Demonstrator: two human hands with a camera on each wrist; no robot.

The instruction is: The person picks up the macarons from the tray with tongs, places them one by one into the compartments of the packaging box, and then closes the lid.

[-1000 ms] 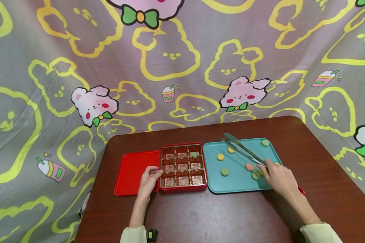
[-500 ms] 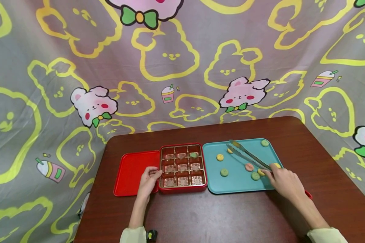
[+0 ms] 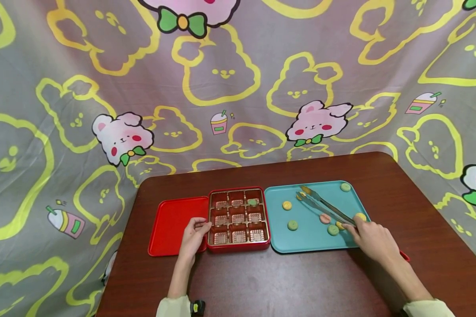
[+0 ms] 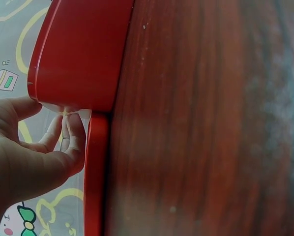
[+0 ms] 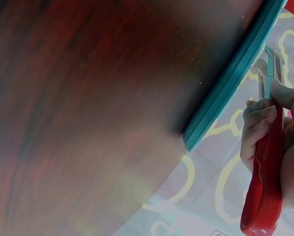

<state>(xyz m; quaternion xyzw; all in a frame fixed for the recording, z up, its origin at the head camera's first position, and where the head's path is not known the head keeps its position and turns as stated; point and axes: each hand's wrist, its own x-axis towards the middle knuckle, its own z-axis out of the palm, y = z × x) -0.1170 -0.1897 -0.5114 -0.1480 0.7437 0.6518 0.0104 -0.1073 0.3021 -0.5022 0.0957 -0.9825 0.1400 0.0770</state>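
Note:
My right hand (image 3: 374, 240) grips a pair of metal tongs (image 3: 330, 208) by the red handle (image 5: 265, 177). The tips of the tongs are low over the back left of a teal tray (image 3: 313, 247), right at a small yellow cookie-like disc (image 3: 300, 197) that they partly hide. On the left, my left hand (image 3: 193, 237) touches the left side of a red box (image 3: 239, 248), thumb at its rim and fingers against its wall. This box has a gold insert of several square compartments. One green disc (image 3: 252, 202) lies in its back right compartment.
Other discs lie on the tray: a yellow one (image 3: 287, 205), a green one (image 3: 292, 225), a pink one (image 3: 325, 218) and several more near the right hand. A flat red lid (image 3: 174, 226) lies left of the box. A patterned cloth (image 3: 238, 88) hangs behind the table.
My right hand has moved right and toward me, and the tongs have come down, their tips now at the back left yellow disc. The left hand has stayed at the box.

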